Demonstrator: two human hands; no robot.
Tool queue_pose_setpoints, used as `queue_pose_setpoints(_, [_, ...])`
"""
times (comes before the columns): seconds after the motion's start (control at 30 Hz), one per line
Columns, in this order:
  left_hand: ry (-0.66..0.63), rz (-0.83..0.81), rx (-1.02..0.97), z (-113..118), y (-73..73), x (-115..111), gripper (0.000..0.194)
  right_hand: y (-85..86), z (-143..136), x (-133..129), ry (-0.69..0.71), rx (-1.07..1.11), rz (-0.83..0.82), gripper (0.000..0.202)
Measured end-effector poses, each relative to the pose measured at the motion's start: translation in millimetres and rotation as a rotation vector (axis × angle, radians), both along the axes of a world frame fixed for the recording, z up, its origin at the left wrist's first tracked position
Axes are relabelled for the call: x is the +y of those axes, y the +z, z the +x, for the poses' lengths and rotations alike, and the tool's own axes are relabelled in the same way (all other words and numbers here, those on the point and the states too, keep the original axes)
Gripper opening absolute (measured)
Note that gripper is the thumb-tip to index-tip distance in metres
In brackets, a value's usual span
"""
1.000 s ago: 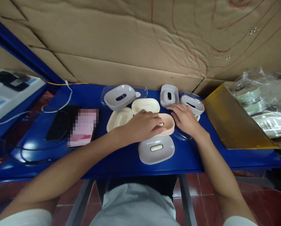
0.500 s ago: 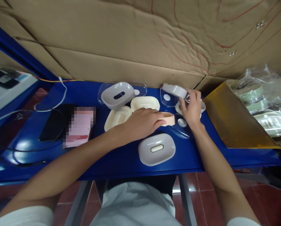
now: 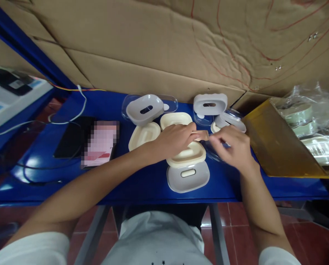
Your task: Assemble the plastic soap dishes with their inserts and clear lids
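Note:
My left hand is closed on a peach-coloured plastic dish, seen edge-on and mostly covered by my fingers. At its right end is my right hand, fingers curled; whether they grip the dish is hidden. Below my left hand a cream oval dish overlaps the far edge of a grey oval dish with a slot. Two more cream dishes, one on the left and one at the back, lie beside my left hand. Partly under my right hand is a clear lid.
Grey slotted dishes, at the back left and back right, lean among clear lids. Another grey piece sits near an open carton of bagged parts. A phone and cables lie left; cardboard lines the back.
My right hand has let go of the grey dish, which stands at the back right, and moved toward the peach dish. A cream dish now shows over the near grey one.

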State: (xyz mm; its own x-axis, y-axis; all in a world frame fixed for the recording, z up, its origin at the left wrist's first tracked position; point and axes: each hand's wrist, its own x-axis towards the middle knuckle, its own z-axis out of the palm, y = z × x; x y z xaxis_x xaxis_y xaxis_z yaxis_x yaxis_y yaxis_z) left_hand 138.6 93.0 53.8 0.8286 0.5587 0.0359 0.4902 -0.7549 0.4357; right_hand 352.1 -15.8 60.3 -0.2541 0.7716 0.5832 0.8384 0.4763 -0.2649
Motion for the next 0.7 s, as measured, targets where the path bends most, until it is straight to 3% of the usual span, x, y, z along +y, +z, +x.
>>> queue_pose_setpoints(0.13, [0.026,0.015,-0.145,-1.8,2.6,3.3,0.021,0.5,-40.8,-20.7,0.278,-0.166,-0.365,0.023])
queue_pose_setpoints(0.23, [0.057,0.129,-0.239,-5.9,9.0,9.7,0.024,-10.1,-57.7,-30.0,0.359,-0.266,-0.523,0.049])
queue_pose_setpoints(0.33, [0.125,0.342,-0.191,-8.4,7.0,18.6,0.023,-18.8,-64.3,-34.9,0.381,-0.302,-0.584,0.069])
queue_pose_setpoints(0.43, [0.146,0.464,-0.07,-7.7,-5.9,27.1,0.02,-18.1,-63.9,-37.4,0.396,-0.302,-0.614,0.051])
queue_pose_setpoints(0.57, [0.084,0.444,0.013,-5.0,-19.6,35.2,0.019,-6.9,-57.0,-35.7,0.432,-0.174,-0.564,0.029])
queue_pose_setpoints(0.7, [0.054,0.395,-0.048,-13.9,-9.1,27.4,0.026,3.6,-42.5,-27.1,0.412,-0.061,-0.521,0.028])
